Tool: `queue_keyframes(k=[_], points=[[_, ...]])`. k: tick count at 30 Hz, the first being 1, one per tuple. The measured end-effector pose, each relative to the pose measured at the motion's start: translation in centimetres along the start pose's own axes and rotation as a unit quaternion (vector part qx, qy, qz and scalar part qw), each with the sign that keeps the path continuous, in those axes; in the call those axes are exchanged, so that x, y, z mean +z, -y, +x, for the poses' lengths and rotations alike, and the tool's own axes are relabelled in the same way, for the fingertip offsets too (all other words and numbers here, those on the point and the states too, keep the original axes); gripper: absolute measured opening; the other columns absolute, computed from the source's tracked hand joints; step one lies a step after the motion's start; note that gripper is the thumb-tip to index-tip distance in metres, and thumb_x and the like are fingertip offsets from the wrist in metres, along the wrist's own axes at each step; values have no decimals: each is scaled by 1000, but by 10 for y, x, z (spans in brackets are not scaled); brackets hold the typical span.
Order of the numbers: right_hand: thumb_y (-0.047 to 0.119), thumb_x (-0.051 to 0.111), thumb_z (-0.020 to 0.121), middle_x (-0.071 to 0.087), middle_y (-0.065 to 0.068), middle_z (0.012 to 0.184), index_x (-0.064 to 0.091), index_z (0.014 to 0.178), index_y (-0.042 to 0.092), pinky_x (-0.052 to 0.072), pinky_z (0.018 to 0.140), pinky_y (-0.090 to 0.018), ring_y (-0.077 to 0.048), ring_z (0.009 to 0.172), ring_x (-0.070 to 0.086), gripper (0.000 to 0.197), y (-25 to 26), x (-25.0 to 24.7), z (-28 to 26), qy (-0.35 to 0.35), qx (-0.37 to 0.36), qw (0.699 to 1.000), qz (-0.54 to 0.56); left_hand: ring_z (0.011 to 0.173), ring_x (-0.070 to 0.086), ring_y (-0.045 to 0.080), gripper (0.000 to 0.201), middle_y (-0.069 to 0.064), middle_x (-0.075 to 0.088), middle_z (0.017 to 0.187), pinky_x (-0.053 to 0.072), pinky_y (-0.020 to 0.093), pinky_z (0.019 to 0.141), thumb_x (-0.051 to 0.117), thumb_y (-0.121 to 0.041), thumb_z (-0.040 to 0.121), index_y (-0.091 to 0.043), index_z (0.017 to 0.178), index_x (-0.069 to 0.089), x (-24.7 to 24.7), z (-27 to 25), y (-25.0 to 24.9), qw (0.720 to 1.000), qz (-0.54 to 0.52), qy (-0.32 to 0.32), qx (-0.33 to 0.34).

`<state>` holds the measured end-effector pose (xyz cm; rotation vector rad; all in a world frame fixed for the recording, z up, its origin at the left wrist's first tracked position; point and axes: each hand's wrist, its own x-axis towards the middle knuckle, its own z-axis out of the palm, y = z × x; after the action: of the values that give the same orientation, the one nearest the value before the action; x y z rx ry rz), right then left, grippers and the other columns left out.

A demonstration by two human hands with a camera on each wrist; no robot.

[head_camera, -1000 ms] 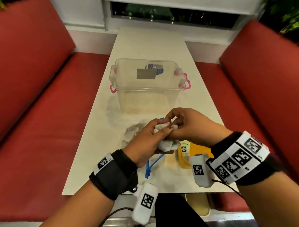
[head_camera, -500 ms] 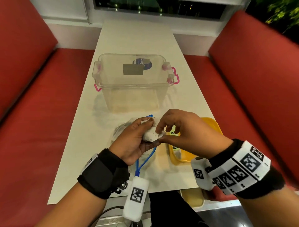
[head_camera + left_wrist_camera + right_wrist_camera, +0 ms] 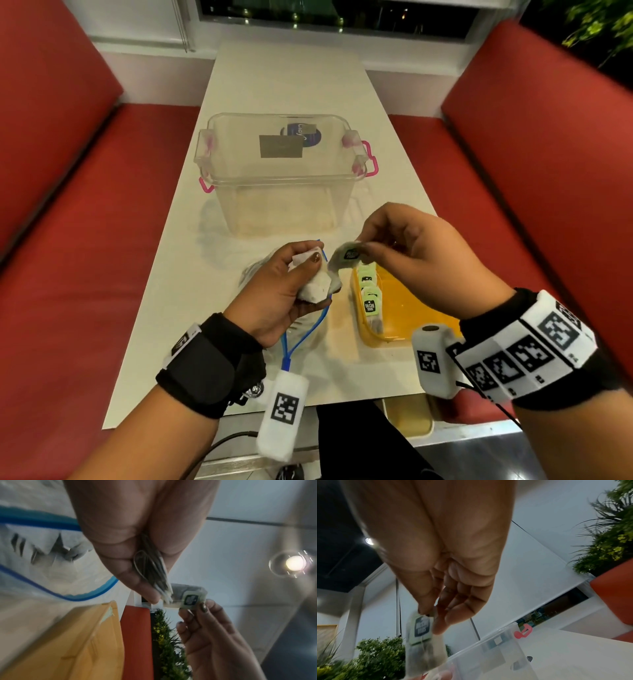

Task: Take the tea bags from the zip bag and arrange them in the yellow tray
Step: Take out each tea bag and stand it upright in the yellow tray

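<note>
My left hand (image 3: pixel 298 277) grips a small stack of white tea bags (image 3: pixel 76 289) above the clear zip bag (image 3: pixel 301 329) with its blue seal, which lies on the table. In the left wrist view the stack of tea bags (image 3: pixel 157 574) sits edge-on between my thumb and fingers. My right hand (image 3: pixel 387 246) pinches a single tea bag (image 3: pixel 346 258) by its green tag, just right of the stack and over the yellow tray (image 3: pixel 411 308). The right wrist view shows that tea bag (image 3: pixel 423 646) hanging from my fingertips. Several tagged tea bags (image 3: pixel 368 291) stand along the tray's left side.
A clear plastic box (image 3: pixel 281 178) with pink latches stands on the white table (image 3: pixel 291 78) just beyond my hands. Red bench seats (image 3: pixel 85 240) flank the table on both sides. A window ledge runs behind the table's far end.
My right hand has pulled one tea bag off the stack in my left hand and drawn it right, toward the tray. The two hands have come apart.
</note>
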<state>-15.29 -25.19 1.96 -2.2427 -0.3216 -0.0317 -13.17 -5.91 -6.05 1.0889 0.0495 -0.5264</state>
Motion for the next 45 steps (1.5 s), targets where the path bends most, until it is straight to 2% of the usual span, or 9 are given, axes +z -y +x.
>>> queue_keyframes(k=[6,12,21,24,28,34,37,41,45], points=[[-1,57,91,70,-19,78,55,89,7,56,62,-31,-30,73,71,9,-10,1,4,-44,116,974,190,87,66,10,28,6,68,108,52,21,66,61,-23,87,-29,113,63,4,-1,5,982,161,43,92],[-2,57,91,67,-17,76,55,95,5,56,60,-30,-32,73,71,8,-20,8,2,-60,161,955,241,80,68,28,28,12,69,93,53,32,64,57,-16,94,-7,120,61,8,4,9,979,184,48,78],[9,65,88,71,-5,77,68,90,10,55,60,-33,-15,67,69,4,-30,-10,3,-11,128,991,35,78,70,23,16,6,72,92,56,29,64,61,-23,94,-23,109,68,13,9,13,941,316,8,122],[11,64,89,71,-5,76,67,91,12,56,62,-33,-16,69,70,4,-35,-19,8,34,131,991,-24,77,68,16,12,5,69,93,52,17,56,61,-23,93,-26,102,68,13,11,20,927,358,-11,111],[16,62,90,69,4,69,63,90,18,48,54,-19,-2,57,65,2,-52,-19,15,166,163,963,-137,77,66,18,13,2,66,99,55,24,50,60,-25,94,-26,104,68,13,13,34,914,398,-13,82],[20,63,89,69,6,78,62,88,20,51,66,-27,-10,66,68,2,-74,12,14,320,192,899,-229,67,66,8,12,2,67,98,51,19,48,61,-23,93,-26,102,69,14,14,34,926,371,-29,72],[23,65,88,58,10,74,65,93,20,44,64,-25,-15,74,60,6,-78,24,17,325,182,883,-285,64,66,2,14,3,67,101,49,15,49,61,-20,94,-22,104,69,14,12,31,936,343,-34,68],[25,66,87,50,13,70,62,89,19,29,51,-18,-14,74,49,7,-80,32,22,301,165,883,-319,71,70,15,15,7,68,102,54,23,55,60,-22,94,-23,106,69,12,9,30,947,314,-36,63],[26,67,86,61,5,90,67,99,19,37,58,-21,-15,82,56,14,-77,27,23,270,177,897,-301,75,70,18,16,10,69,100,54,27,55,59,-21,95,-19,107,68,12,6,29,967,250,-34,40]])
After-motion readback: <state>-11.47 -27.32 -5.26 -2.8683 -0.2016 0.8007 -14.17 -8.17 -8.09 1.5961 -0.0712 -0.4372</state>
